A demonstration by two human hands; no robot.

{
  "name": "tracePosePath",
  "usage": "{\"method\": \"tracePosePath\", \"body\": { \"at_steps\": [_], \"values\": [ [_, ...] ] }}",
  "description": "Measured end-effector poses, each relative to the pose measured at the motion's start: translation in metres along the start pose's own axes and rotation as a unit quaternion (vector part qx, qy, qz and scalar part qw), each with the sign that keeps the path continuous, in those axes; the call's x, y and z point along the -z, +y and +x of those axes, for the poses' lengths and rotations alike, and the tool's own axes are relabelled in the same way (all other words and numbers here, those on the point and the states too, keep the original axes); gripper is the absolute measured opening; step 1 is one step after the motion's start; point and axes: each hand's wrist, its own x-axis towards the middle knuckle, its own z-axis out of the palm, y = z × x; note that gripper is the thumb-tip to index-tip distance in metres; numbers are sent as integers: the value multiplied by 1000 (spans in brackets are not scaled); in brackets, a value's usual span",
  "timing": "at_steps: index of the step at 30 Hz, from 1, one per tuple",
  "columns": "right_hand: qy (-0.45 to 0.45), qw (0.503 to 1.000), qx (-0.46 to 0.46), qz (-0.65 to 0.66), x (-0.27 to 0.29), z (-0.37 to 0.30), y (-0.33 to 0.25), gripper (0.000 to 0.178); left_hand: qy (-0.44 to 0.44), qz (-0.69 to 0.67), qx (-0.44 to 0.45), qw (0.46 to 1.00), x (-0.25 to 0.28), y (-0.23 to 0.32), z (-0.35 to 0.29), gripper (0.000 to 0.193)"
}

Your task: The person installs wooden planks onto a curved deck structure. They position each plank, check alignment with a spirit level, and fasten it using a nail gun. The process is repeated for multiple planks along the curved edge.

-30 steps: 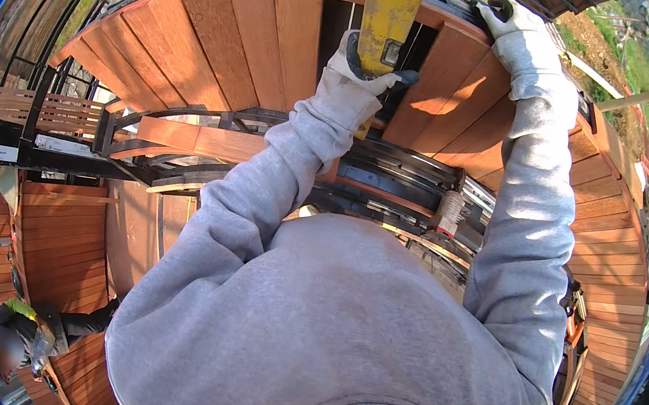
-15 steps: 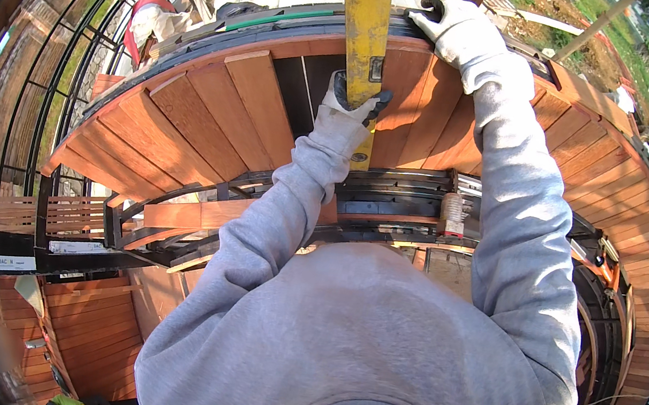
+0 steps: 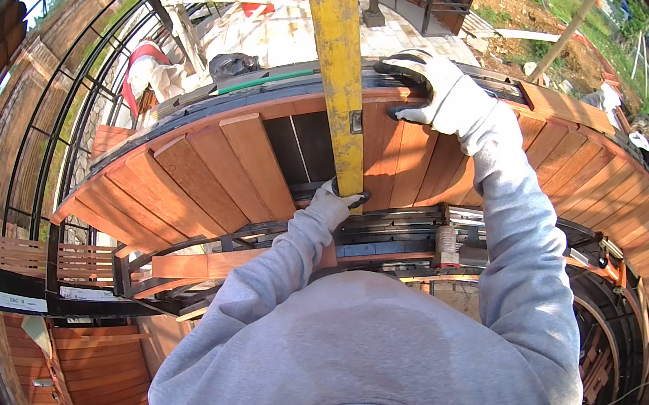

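Note:
A long yellow spirit level [image 3: 336, 48] lies across the curved wooden deck, tilted with its far end to the left. My left hand [image 3: 335, 201], in a white glove with dark fingertips, is closed around its near end, at the inner edge of the boards. My gloved right hand [image 3: 441, 95] rests at the far rim, right of the level, with thumb and fingers apart over the edge. Reddish-brown boards [image 3: 385, 149] lie under and beside the level. Left of it, a dark gap [image 3: 299, 146] with a thin light line shows between boards.
Black metal framing [image 3: 385, 239] runs below the inner edge, with a ribbed cylindrical container [image 3: 447, 246] on it. A loose board [image 3: 201, 264] lies at the left. Beyond the rim are a black bag [image 3: 233, 66] and pale paving [image 3: 282, 29]. An orange tool [image 3: 615, 269] sits at the right.
My left hand has moved nearer, to the level's near end. The level's far end has swung left. My right hand's thumb and fingers have spread at the rim. The view has shifted.

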Motion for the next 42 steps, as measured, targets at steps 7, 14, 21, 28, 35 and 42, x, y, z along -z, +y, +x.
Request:
{"method": "tracePosePath", "body": {
  "at_steps": [7,14,21,28,35,42],
  "values": [
    [-47,989,-124,64,3,-3,-23,62,32,-12,13,999,-13,-16,-8,40],
    [-16,999,-25,19,-5,2,-5,63,50,-42,7,998,-14,4,-11,67],
    [12,942,-83,325,5,-8,-3,36,0,-26,-18,1000,-3,-3,-6,66],
    [119,904,-184,367,-7,-18,1,29,18,-46,-5,999,-7,4,-11,71],
    [155,902,-158,370,-11,-18,12,30,14,-77,-4,997,-7,-2,-9,74],
    [113,987,-77,79,-4,-15,9,33,-7,-199,20,980,0,19,-6,68]
  ]
}}
